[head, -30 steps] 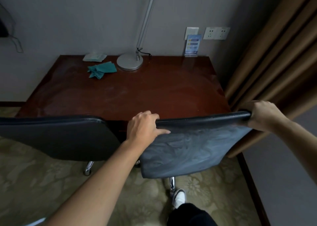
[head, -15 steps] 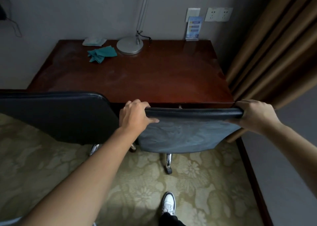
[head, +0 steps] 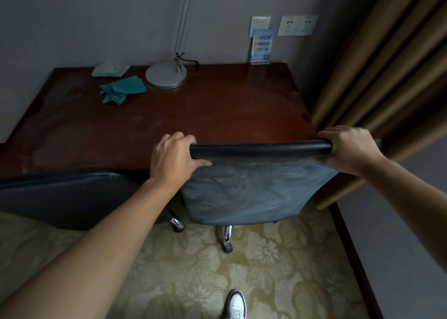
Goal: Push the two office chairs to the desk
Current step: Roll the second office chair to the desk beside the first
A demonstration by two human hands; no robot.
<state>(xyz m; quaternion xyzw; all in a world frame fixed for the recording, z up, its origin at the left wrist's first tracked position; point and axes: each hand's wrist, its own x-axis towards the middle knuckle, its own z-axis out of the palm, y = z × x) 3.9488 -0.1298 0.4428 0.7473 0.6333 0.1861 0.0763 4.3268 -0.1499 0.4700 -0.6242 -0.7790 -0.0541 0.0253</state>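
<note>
I have the right office chair by the top of its backrest: my left hand is wrapped over the top left corner, thumb on the near face, and my right hand is clamped over the top right corner. The top edge of the backrest sits level with the near edge of the desk, at the desk's right end, and its chrome legs and casters show below the backrest on the carpet. The left office chair stands just beside it, its backrest under my left forearm and also up against the desk's near edge; a narrow gap separates the 2 backrests.

To the right, the curtain hangs close to the desk's right edge and right behind my right hand, and the wall and its dark baseboard run down that side. Open carpet lies between me and the chairs, with my white shoe at the bottom.

Along the desk's far edge are a lamp base, a teal cloth, a pale packet and a blue card in the far right corner.
</note>
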